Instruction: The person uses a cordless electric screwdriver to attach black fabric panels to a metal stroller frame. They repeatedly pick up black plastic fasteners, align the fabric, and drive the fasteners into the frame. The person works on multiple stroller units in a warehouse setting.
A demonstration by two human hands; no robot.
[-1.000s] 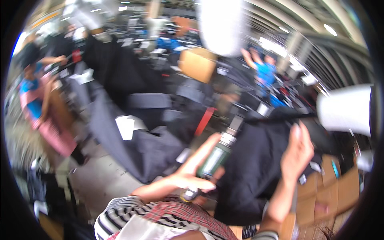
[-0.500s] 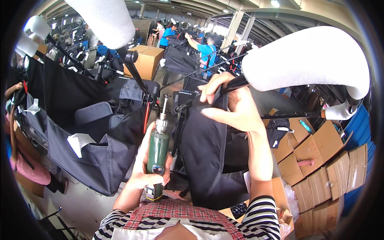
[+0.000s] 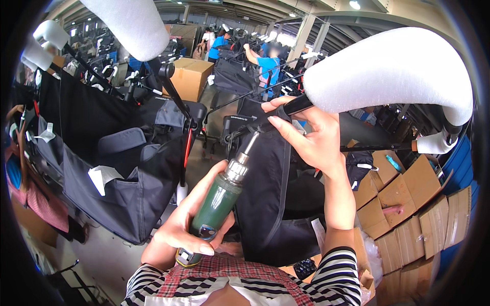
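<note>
My left hand (image 3: 176,229) is wrapped round a green electric screwdriver (image 3: 218,201) with a silver chuck. Its bit slants up and right, the tip at or very near a dark joint (image 3: 263,124) on a black frame; whether they touch, I cannot tell. Thumb and fingers of my right hand (image 3: 317,133) close on the black frame tube (image 3: 297,105) beside that joint. Up from the tube runs a handle wrapped in white foam (image 3: 388,71). Below the joint hangs a black fabric panel (image 3: 261,188) of the same cart.
A second black fabric cart (image 3: 122,148) stands at left, its handle also foam-wrapped (image 3: 132,30). Flattened cardboard boxes (image 3: 403,199) lean at right by a blue panel. Further back are a closed carton (image 3: 189,76) and people in blue shirts (image 3: 268,66). Another person (image 3: 38,204) is at far left.
The screwdriver has tilted from upright to the right, its tip coming up to the frame joint. My right hand has shifted slightly right, its fingers now closer round the tube.
</note>
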